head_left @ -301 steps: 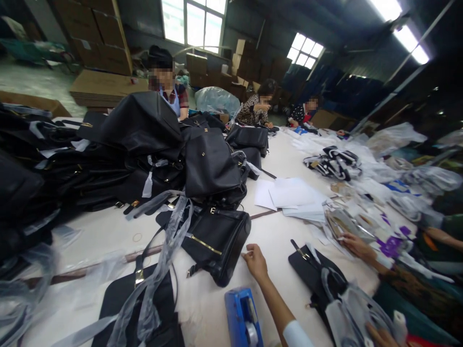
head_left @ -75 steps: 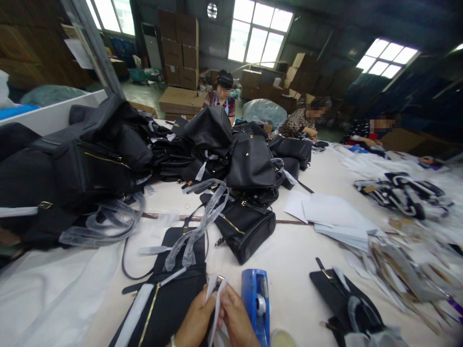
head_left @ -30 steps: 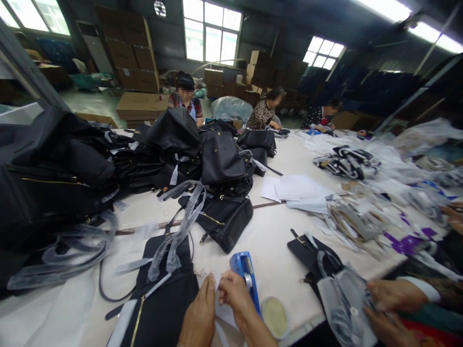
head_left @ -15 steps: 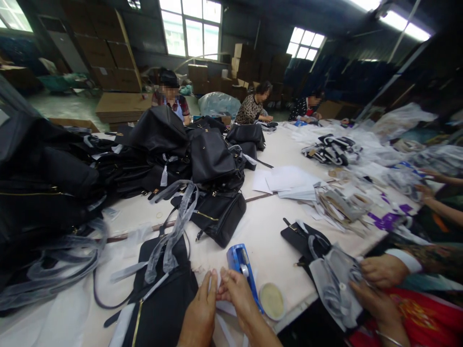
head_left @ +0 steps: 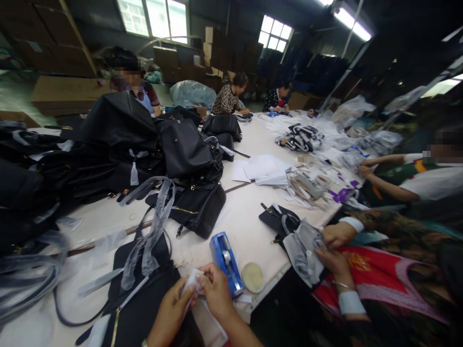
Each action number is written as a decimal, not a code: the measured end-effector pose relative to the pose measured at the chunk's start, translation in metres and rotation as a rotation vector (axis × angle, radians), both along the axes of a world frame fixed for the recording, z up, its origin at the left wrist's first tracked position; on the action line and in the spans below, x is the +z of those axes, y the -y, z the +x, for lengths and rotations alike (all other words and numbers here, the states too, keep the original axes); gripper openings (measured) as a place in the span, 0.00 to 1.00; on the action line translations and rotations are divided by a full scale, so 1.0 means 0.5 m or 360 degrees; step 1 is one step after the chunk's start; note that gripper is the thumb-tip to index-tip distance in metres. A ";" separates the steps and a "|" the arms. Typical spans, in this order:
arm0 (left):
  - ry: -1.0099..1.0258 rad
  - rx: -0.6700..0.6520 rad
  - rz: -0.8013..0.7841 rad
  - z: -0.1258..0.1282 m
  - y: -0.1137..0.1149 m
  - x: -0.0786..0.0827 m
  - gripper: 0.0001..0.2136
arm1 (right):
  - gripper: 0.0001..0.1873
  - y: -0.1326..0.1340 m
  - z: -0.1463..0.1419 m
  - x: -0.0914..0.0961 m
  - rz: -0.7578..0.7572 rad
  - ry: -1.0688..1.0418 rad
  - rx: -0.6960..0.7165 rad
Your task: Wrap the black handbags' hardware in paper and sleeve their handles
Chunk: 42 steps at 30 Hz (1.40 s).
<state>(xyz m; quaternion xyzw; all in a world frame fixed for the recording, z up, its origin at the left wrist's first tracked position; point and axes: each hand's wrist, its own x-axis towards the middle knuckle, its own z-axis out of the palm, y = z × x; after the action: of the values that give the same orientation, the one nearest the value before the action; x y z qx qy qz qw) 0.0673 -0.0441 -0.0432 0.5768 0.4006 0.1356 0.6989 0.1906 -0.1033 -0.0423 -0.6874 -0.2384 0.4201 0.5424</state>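
My left hand [head_left: 170, 313] and my right hand [head_left: 216, 293] meet at the table's near edge, both pinched on a white strip of wrapping [head_left: 191, 284]. Beneath them lies a flat black bag [head_left: 139, 308] with a gold zip and clear plastic on its straps. A blue tape dispenser [head_left: 226, 262] sits just right of my right hand, with a round yellowish lid [head_left: 252, 277] beside it.
Black bags [head_left: 119, 140] are heaped across the left and middle of the white table [head_left: 249, 226]. White sheets [head_left: 262, 168] and loose packaging lie to the right. A co-worker's hands [head_left: 334, 248] wrap a black bag at my right. Other people sit along the far and right sides.
The view has swung to the right, bringing more of the co-workers into sight. My hands have stayed together on the white strip and drawn closer to me.
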 end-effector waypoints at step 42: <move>0.0055 0.0103 -0.0269 -0.015 0.003 0.024 0.15 | 0.21 0.235 0.141 -0.063 -0.0574 -0.0483 -0.0215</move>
<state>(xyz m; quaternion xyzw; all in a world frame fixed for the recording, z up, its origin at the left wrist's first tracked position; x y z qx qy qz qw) 0.0597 -0.0455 -0.0313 0.5001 0.4169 0.1339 0.7471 0.2613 -0.2206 -0.0739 -0.7165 -0.0289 0.5172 0.4673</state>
